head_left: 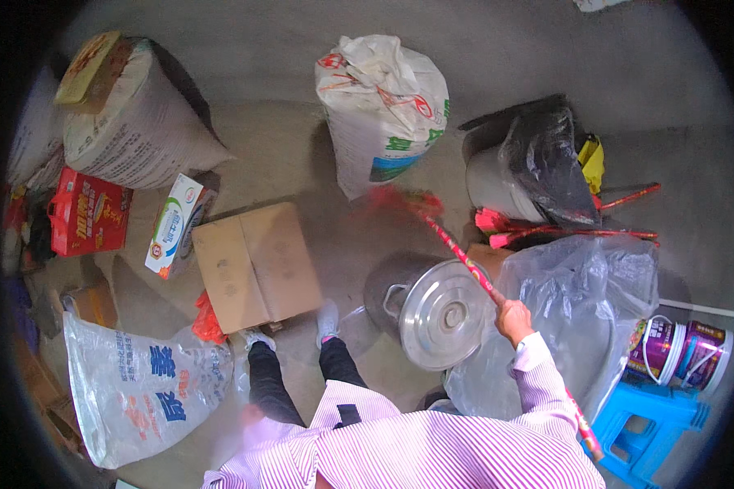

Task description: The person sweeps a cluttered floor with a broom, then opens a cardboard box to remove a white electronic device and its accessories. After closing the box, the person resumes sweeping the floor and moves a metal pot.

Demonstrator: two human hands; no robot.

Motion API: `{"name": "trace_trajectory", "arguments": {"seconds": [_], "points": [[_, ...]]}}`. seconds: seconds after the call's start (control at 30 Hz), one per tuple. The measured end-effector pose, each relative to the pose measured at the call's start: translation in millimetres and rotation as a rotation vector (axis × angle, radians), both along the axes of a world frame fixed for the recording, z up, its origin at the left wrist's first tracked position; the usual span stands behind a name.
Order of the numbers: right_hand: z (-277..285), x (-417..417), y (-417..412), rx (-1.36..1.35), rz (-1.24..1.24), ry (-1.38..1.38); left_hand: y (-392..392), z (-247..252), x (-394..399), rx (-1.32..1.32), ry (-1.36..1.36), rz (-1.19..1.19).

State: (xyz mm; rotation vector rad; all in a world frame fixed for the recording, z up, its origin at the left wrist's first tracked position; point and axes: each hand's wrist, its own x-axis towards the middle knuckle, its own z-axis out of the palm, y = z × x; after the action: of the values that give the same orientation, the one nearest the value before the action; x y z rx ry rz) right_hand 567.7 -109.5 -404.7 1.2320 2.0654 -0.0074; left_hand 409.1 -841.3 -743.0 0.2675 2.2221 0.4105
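My right hand [514, 322] grips the red patterned handle of a broom [459, 252]. The handle slants across the picture, its lower end by a blue plastic stool [645, 431]. At the far end, the red bristles are blurred near the foot of a white woven sack [379, 110]. Beneath the handle stands a metal pot [443, 315] with its lid on. My left hand [252, 417] is a blur low on the left by my striped sleeve; its fingers cannot be made out. Nearest to it are my dark trouser leg and a whitish printed sack [147, 391].
A cardboard box [257, 266] stands before my feet, with a red plastic bag [208, 321] beside it. Left are a full sack [134, 122], a red carton [92, 214] and a white carton [174, 226]. Right are a plastic-covered container [501, 180], clear sheeting [563, 305] and purple buckets [703, 354].
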Motion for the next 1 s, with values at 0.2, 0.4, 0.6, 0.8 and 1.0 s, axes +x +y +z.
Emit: {"name": "trace_trajectory", "arguments": {"seconds": [0.2,0.4,0.6,0.8,1.0], "points": [[-66.3,47.4,59.5,0.128,-0.114,-0.003,-5.8,16.8,-6.2,0.04,-0.202,0.288],[-122.5,62.3,90.2,0.053,-0.191,-0.047,16.8,18.5,25.6,-0.334,0.353,0.108],[-100.2,86.1,75.8,-0.026,-0.29,-0.047,90.8,71.2,-26.4,-0.317,0.01,0.006],[-111.0,55.8,53.3,0.322,0.065,0.218,90.0,73.0,-60.8,-0.154,0.004,0.174],[-149.5,-20.2,-15.0,0.026,0.013,0.669,88.5,5.6,-129.9,-0.143,0.116,0.26]]}}
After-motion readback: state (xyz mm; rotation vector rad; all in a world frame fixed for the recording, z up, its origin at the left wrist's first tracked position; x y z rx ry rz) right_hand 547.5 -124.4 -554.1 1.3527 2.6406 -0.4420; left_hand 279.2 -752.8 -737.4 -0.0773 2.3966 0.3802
